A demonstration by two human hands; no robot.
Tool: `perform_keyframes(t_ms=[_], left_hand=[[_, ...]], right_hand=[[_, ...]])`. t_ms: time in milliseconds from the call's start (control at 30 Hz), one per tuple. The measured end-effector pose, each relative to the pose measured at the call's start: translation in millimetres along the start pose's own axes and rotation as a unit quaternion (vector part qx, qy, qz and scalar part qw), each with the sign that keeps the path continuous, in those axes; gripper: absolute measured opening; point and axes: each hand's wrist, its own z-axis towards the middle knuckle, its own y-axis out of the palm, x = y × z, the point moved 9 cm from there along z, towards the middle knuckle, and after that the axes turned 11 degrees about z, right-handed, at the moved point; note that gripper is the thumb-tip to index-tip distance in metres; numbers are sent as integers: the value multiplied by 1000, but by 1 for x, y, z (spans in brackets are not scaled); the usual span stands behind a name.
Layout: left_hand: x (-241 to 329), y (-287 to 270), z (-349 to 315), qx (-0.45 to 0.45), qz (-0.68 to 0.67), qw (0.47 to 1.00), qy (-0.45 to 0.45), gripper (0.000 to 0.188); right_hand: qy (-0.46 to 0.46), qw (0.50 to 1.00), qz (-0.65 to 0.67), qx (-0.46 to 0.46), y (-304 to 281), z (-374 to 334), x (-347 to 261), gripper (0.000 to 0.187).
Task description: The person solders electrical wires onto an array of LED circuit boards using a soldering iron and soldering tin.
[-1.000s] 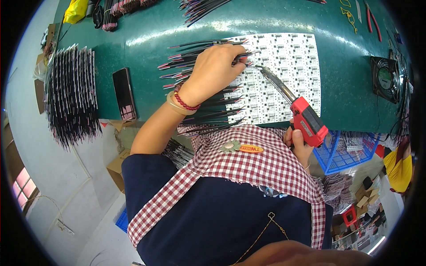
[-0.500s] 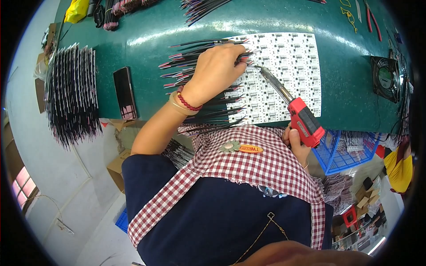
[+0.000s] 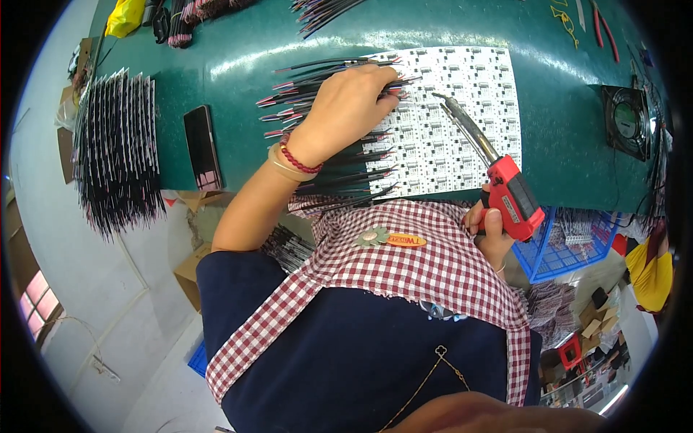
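Note:
A white sheet of circuit boards (image 3: 462, 137) lies on the green table, with rows of black cables (image 3: 289, 99) along its left side. My left hand (image 3: 352, 108) rests over these cables, thumb and fingers closed on a cable whose bared, coloured ends point at the boards; most of the grip is hidden under the hand. In my right hand (image 3: 493, 234) is a red and black soldering iron (image 3: 514, 200), held by its handle. Its dark tip sits above the sheet, to the right of my left fingertips and apart from them.
A phone (image 3: 201, 148) and stacked boards with cables (image 3: 115, 151) lie at the left. At the right stand a small black fan (image 3: 626, 123) and, farther back, red-handled pliers (image 3: 605, 32). More cables (image 3: 325, 13) lie at the far edge; a blue crate (image 3: 556, 260) is below the table.
The soldering iron has drawn back to the right, its tip away from the wire ends. My left hand has shifted slightly left, and the board sheet slightly away from me.

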Motion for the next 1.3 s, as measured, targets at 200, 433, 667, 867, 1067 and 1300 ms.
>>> perform_keyframes(t_ms=[200,433,667,867,1067,1300], left_hand=[[0,-7,-9,5,-15,1000,1,13],[14,-49,-23,130,-98,986,-48,23],[4,8,-19,-11,-6,995,-100,23],[6,5,-17,39,-92,994,-44,17],[5,9,-17,-10,-49,995,-90,19],[10,2,-16,-9,-25,996,-87,24]], right_hand=[[-9,1000,22,-2,-2,-2,1,42],[-21,999,41,-1,-9,-3,-3,46],[46,999,4,3,-12,-12,9,44],[57,998,-7,1,-15,-12,20,46],[60,998,-29,-20,-13,-9,20,46],[45,998,-30,-27,-11,-9,18,45]])
